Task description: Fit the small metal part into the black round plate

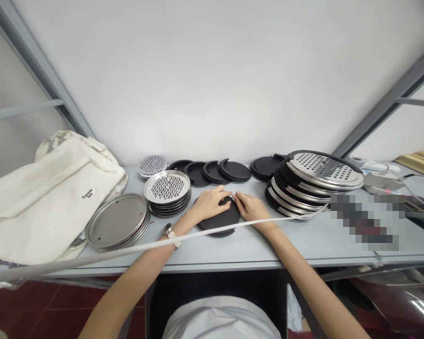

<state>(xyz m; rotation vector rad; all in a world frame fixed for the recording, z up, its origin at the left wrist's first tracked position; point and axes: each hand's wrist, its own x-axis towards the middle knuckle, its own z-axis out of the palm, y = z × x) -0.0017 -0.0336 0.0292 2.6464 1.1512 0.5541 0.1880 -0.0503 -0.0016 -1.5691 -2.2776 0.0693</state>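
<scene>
A round black disc (221,220) lies on the grey table in front of me. My left hand (212,202) rests on its upper left part, thumb and index finger reaching toward a small light piece at the disc's top right edge. My right hand (249,207) is closed at that same edge, fingertips pinched on something too small to make out. To the left stands a stack of round metal grater plates (167,187). On the right is a tall stack of perforated metal plates with black rims (325,169).
Several black discs (235,170) lie along the wall. Flat metal plates (117,221) are stacked at the left, beside a cream bag (49,197). A white cable (183,240) crosses the view in front of the table. Grey frame posts rise on both sides.
</scene>
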